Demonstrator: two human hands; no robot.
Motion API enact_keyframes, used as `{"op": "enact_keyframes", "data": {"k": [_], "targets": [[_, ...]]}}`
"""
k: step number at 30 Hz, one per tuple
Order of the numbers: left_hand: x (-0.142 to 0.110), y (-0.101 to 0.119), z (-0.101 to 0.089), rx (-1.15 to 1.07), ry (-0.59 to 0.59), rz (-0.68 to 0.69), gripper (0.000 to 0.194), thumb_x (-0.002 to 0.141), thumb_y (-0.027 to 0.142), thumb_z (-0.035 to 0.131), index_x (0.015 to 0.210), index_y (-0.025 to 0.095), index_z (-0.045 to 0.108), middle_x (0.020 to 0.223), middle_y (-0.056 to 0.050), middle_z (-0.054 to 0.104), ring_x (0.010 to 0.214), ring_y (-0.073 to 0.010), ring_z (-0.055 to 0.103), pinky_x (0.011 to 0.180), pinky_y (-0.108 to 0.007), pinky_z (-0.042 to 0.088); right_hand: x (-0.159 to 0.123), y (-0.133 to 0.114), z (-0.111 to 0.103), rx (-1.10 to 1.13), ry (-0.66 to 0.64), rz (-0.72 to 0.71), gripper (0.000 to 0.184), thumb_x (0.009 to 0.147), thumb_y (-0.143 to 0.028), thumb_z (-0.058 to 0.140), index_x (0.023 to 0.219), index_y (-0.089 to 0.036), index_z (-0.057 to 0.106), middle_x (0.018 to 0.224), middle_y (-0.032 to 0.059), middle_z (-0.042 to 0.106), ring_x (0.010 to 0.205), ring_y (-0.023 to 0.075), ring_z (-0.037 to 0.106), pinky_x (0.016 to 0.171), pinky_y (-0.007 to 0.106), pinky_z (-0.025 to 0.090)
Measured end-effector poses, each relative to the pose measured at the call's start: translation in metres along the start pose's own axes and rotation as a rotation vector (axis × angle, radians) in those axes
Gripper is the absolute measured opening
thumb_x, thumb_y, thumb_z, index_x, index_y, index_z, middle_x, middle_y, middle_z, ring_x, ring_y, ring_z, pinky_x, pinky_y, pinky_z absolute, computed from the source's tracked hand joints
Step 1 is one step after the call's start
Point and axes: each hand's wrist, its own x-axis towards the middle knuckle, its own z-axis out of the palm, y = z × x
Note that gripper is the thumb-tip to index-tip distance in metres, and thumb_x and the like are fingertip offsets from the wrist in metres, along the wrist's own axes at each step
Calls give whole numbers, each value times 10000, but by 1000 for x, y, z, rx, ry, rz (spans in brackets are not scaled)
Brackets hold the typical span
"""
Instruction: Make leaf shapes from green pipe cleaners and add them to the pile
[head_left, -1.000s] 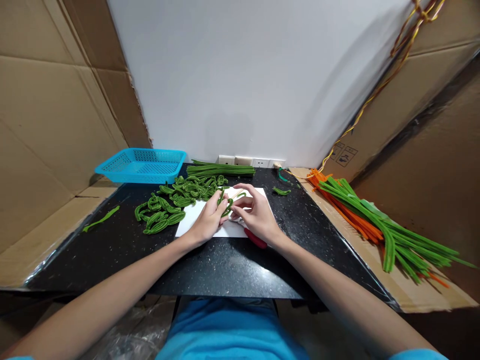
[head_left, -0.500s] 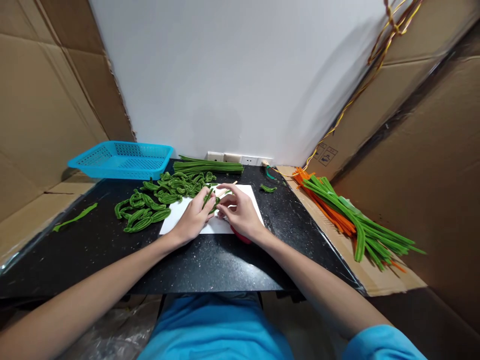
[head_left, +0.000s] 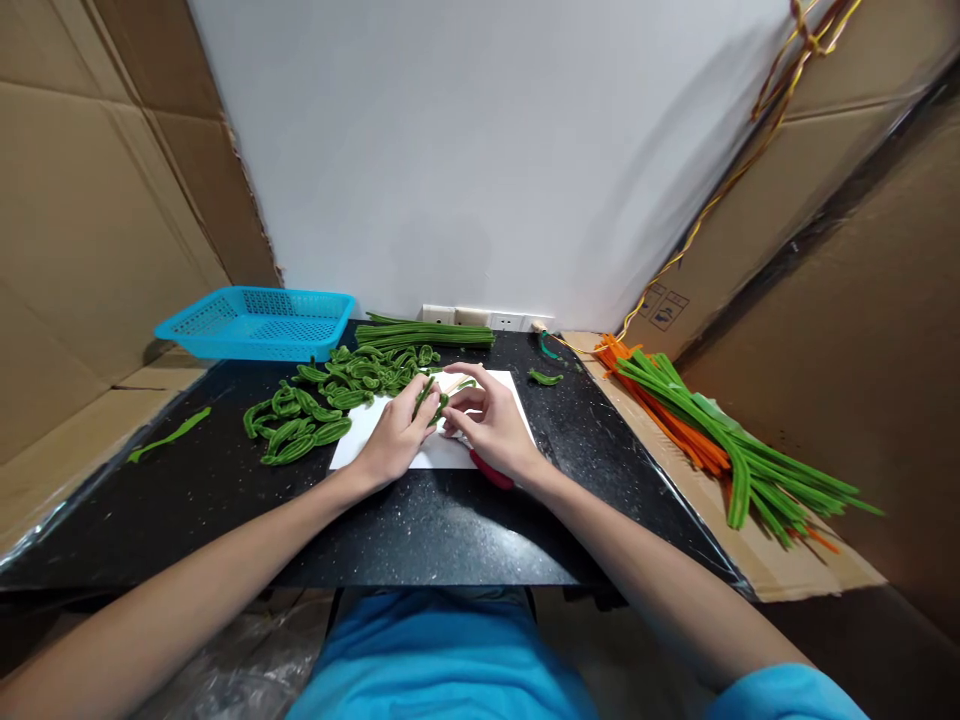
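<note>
My left hand (head_left: 399, 438) is closed around a dark green pipe cleaner (head_left: 442, 408), which is bent and sticks up between the fingers. Thumb and fingertips of my right hand (head_left: 495, 428) pinch at the same piece from the right, with the index finger arched above. Both hands are over a white sheet of paper (head_left: 358, 442). Beneath the right palm shows a red handle (head_left: 491, 472), probably of scissors, mostly hidden. Behind the fingers lies a thin pale stick (head_left: 460, 382). Bent green pipe-cleaner loops (head_left: 300, 425) are heaped left of the paper.
A blue plastic basket (head_left: 259, 350) stands back left. Straight dark green stems (head_left: 424, 333) lie along the wall by the sockets (head_left: 472, 317). Lighter green (head_left: 750, 450) and orange stems (head_left: 675, 430) rest on cardboard at right. One curled green piece (head_left: 545, 378) lies right of the paper.
The whole view has shifted slightly, so things appear a little further right. Both hands stay at the green pipe cleaner, with only slight finger movement.
</note>
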Motion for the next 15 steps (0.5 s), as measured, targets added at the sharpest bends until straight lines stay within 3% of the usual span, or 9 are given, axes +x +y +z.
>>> {"op": "enact_keyframes", "data": {"k": [4,9,15], "targets": [[2,0,-3,-11,5,7,294,991,481,531,897,206,487,806,23,540,634,-104,500,580,-200,448,3,5,0,137,12,52,436,789,-309,806,1192,-234,659,811,-2,710,687,166,708,725,366,663],[4,-1,-5,44,9,15,275,1011,454,528,906,202,492,751,37,510,578,-87,462,521,-187,368,3,2,-1,127,11,71,351,796,-401,826,1042,-171,726,880,62,771,772,196,745,776,383,663],[4,-2,-1,-136,-96,-82,323,996,530,546,962,216,481,678,66,439,518,-75,424,446,-162,319,2,0,-2,-31,114,-34,307,838,-446,791,958,-163,783,924,81,760,762,201,735,616,318,661]]}}
